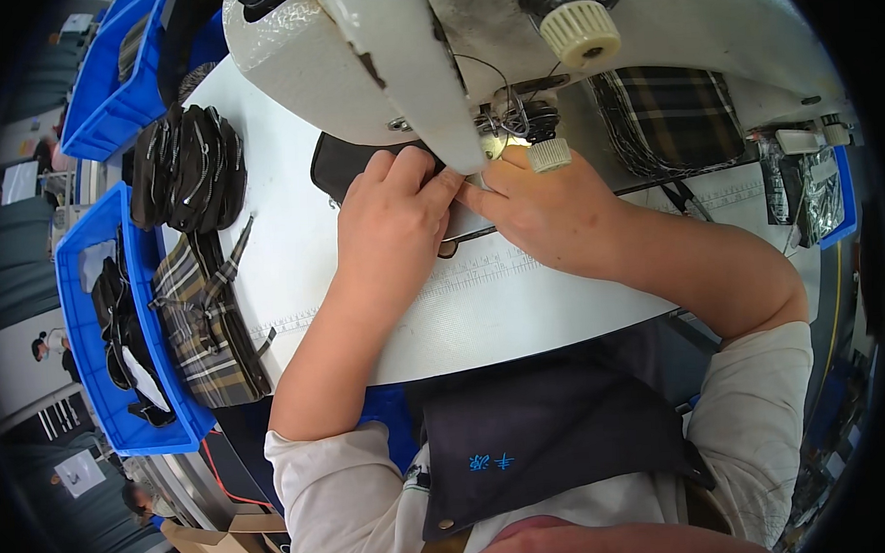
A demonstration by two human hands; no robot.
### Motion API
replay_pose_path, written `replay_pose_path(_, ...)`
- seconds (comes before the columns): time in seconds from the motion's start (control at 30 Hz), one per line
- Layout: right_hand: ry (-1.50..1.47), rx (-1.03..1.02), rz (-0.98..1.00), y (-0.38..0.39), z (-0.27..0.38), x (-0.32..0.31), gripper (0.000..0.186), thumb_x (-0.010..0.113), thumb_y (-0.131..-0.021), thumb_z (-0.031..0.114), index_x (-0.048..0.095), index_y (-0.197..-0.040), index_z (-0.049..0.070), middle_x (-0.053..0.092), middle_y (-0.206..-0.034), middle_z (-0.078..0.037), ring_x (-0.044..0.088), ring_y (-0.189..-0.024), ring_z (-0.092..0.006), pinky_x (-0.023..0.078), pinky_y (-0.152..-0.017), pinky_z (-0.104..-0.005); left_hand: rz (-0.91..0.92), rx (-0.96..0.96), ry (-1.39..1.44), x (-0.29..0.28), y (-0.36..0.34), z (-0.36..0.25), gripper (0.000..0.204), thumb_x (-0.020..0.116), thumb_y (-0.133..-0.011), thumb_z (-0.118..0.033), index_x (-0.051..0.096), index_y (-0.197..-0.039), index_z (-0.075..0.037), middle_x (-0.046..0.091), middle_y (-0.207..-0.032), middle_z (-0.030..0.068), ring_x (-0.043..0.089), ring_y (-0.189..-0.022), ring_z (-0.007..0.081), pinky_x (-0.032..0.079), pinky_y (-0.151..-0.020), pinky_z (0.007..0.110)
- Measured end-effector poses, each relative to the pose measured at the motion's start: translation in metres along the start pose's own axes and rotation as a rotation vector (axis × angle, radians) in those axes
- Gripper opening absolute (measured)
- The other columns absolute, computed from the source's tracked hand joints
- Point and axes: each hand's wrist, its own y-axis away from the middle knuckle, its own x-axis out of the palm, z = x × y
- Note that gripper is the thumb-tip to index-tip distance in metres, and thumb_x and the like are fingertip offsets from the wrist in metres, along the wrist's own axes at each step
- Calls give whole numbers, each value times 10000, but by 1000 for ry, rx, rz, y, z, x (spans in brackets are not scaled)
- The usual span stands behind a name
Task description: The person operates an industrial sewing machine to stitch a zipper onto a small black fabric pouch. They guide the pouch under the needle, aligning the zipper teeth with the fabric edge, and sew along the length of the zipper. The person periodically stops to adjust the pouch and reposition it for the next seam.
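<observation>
dark fabric (344,167) lies under curled left hand (396,208), right hand (549,212) alongside, forearms (330,349) converging; cannot tell whether either grip pinches.

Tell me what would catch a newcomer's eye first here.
Probably the big white sewing machine across the top, with the left hand and right hand close together at a dark piece beneath it. Next, perhaps, the blue bins along the left side and the plaid stack at upper right.
</observation>
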Motion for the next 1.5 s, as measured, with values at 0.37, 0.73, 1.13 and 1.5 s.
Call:
replay_pose_path(0.37,42,2,25,-2,2,-9,292,745,-767,79,724,-1058,64,671,-1112,-89,686,-941,-228,479,-838,-409,-30,-28,177,5,1,8,388,773,-764,-25,818,-1129,-146,603,-904,14,615,-844,227,556,-710,362)
replay_pose_path(0.73,96,-35,39,-2,6,-11,257,719,-814,98,696,-1064,43,651,-1012,-79,698,-741,-178,538,-621,-329,-201,136,229,1,-13,16,330,728,-855,-40,799,-1169,-113,754,-1119,38,718,-884,274,576,-736,392)
replay_pose_path(1.13,89,-2,147,-1,7,-16,257,717,-827,107,688,-1072,35,653,-991,-75,717,-769,-207,576,-664,-353,-98,-55,152,6,-8,2,281,718,-873,-49,797,-1139,-97,753,-1129,61,728,-916,290,592,-754,397)
replay_pose_path(1.5,65,52,204,-1,-1,-20,268,689,-846,73,675,-1110,28,700,-907,-63,745,-837,-270,591,-698,-393,-6,-161,179,4,-7,-5,340,731,-912,-122,769,-1245,-67,728,-1230,109,737,-951,326,595,-784,407)
